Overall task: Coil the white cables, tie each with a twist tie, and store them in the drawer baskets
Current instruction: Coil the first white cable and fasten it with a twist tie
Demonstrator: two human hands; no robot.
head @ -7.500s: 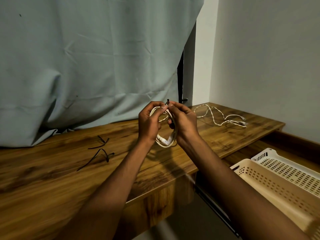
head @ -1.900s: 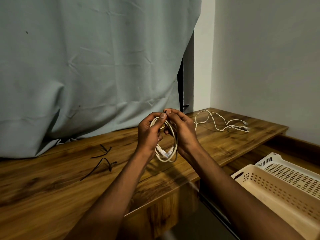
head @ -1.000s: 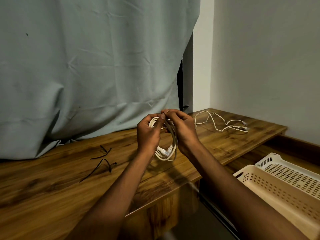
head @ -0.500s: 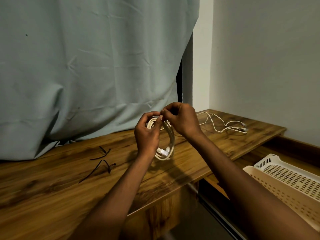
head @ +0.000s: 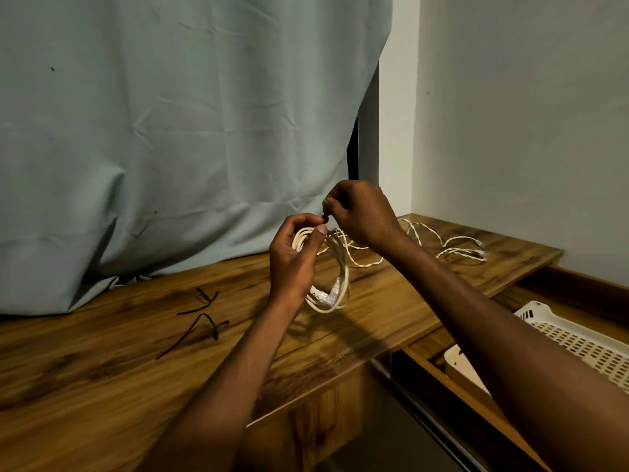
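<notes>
Above the wooden table (head: 102, 369), left hand (head: 294, 264) grips the coiled cable (head: 335, 287) while right hand (head: 360, 212) pinches its twist tie (head: 325, 218); another cable (head: 452, 247) lies uncoiled, baskets (head: 578, 338) unfilled.

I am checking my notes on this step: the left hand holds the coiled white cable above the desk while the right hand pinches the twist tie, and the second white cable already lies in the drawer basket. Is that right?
One detail is wrong. In the head view the second white cable lies loose on the desk, not in the drawer basket. The left hand holds the coiled white cable; the right hand pinches the twist tie.
</notes>
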